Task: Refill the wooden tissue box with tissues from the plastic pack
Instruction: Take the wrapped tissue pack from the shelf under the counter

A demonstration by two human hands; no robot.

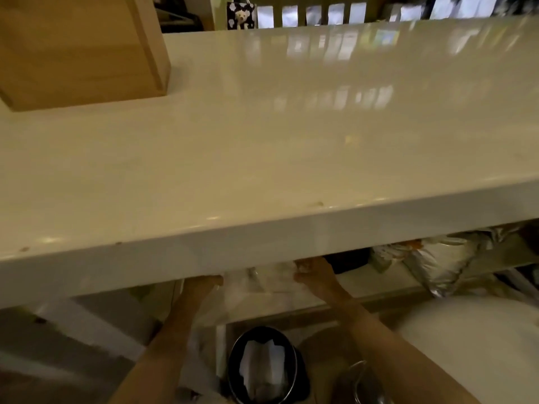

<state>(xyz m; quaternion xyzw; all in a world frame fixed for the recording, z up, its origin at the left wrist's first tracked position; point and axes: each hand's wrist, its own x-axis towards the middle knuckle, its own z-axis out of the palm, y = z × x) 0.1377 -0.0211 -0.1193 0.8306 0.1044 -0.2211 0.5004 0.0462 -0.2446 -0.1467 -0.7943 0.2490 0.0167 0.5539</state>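
The wooden tissue box [78, 48] stands on the far left of the glossy white counter [262, 141]. Both my arms reach under the counter's front edge. Between my hands is a clear plastic pack of tissues [262, 282], blurred and partly hidden by the counter edge. My left hand [205, 284] grips its left side, with most fingers hidden under the counter. Over on the pack's right side, my right hand [313, 272] is closed on the plastic.
A black bin [264, 365] holding white paper stands on the floor below my arms. A metal bowl rim [361, 383] is right of it. Bagged goods [437, 258] lie on the lower shelf at right. A white rounded shape [472, 345] fills the lower right.
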